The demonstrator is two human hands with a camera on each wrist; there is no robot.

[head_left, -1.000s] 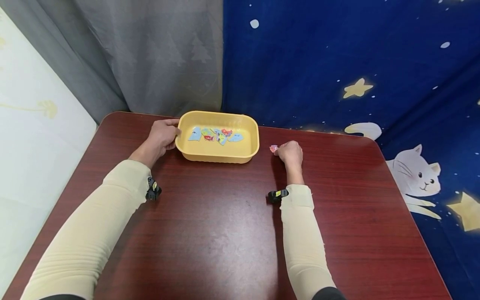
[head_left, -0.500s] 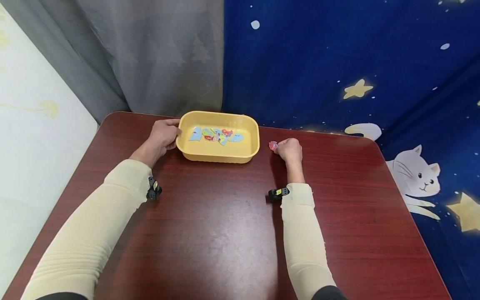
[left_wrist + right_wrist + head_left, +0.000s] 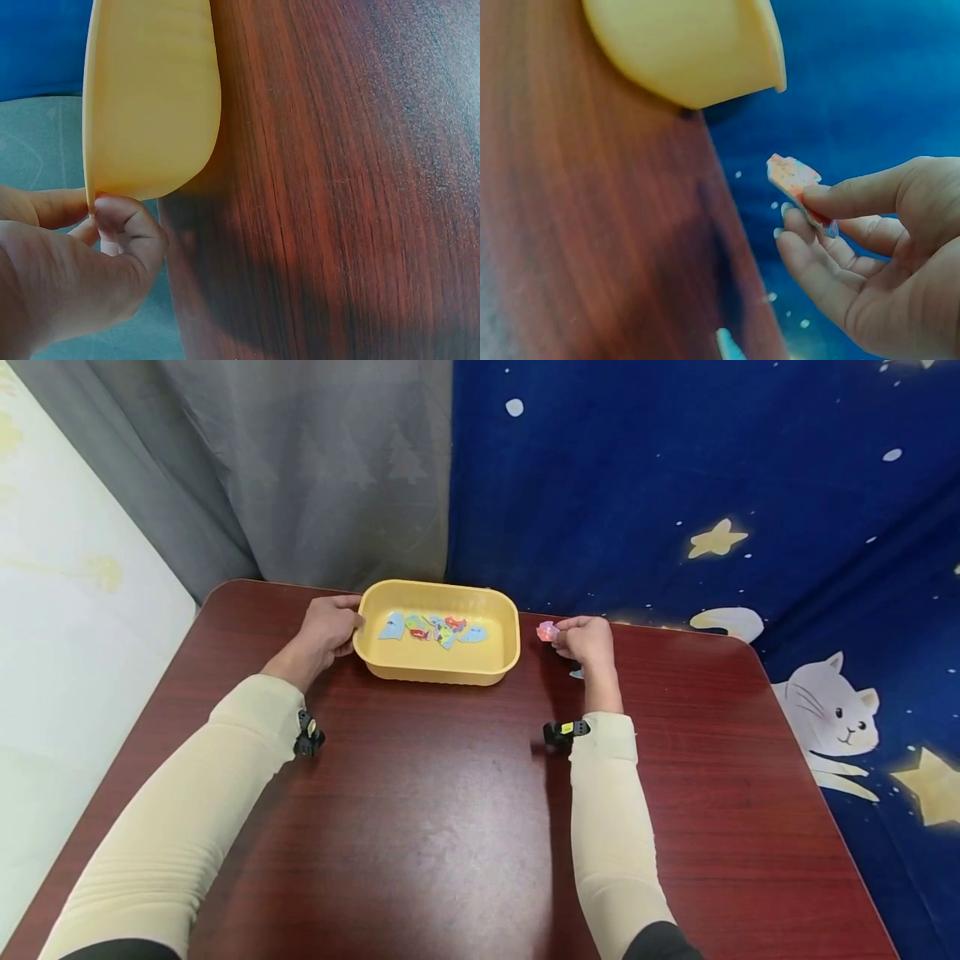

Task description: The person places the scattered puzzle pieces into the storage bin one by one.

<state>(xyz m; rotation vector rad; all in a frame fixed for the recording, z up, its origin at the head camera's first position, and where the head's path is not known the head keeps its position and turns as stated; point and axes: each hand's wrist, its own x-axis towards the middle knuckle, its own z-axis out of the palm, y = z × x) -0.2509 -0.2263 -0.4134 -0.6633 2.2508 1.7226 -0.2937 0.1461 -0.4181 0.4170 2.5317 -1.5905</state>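
A yellow plastic basin (image 3: pixel 435 676) stands near the table's back edge with several flat, colourful puzzle pieces (image 3: pixel 448 632) lying in it. My left hand (image 3: pixel 326 627) pinches the basin's left rim between thumb and fingers; the left wrist view shows the thumb on the outer wall (image 3: pixel 154 90). To the right of the basin, my right hand (image 3: pixel 588 642) pinches a pink-red puzzle piece (image 3: pixel 795 180) between thumb and fingertips, held above the table. Below that hand, a light blue piece (image 3: pixel 577 674) shows on the table, partly hidden by the wrist.
The reddish-brown table (image 3: pixel 442 810) spreads in front of the basin. A grey curtain (image 3: pixel 337 468) and a dark blue curtain (image 3: pixel 585 485) with stars and a cat hang right behind its back edge.
My right hand has lifted the pink-red piece off the table, moving back and slightly right. The light blue piece has come into sight beneath it. My left hand keeps its grip on the basin.
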